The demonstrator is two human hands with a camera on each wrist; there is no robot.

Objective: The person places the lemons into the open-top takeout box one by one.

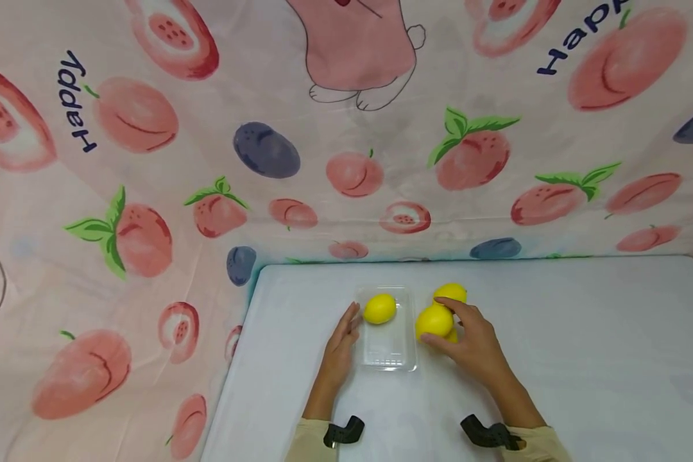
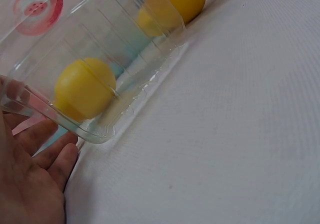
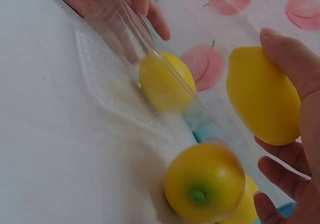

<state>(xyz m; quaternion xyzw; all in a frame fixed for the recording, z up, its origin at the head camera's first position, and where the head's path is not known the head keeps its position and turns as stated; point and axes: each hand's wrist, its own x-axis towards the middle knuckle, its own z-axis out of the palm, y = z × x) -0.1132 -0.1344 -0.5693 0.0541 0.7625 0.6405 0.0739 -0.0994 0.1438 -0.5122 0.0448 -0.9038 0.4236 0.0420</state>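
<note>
- The held lemon (image 1: 434, 321) sits in the right hand (image 1: 473, 346), fingers and thumb curled round it, just right of the tray; the right wrist view shows it lifted clear of the table, thumb on top and fingers beneath
- At about 1 o'clock from the held lemon a second loose lemon (image 1: 450, 293) lies on the table, and a third lemon (image 1: 452, 335) peeks out at 5 o'clock, mostly hidden under the hand
- At 9 o'clock from the held lemon stands the clear plastic tray (image 1: 388, 359), with one lemon in the tray (image 1: 379, 308) lying at its far end
- The left hand (image 1: 341, 350) lies at 9 o'clock of the tray, fingers straight and close together, their tips against the tray's left wall
- All rests on a white table (image 1: 583, 359); a peach-printed cloth (image 1: 150, 192) hangs behind and to the left
</note>
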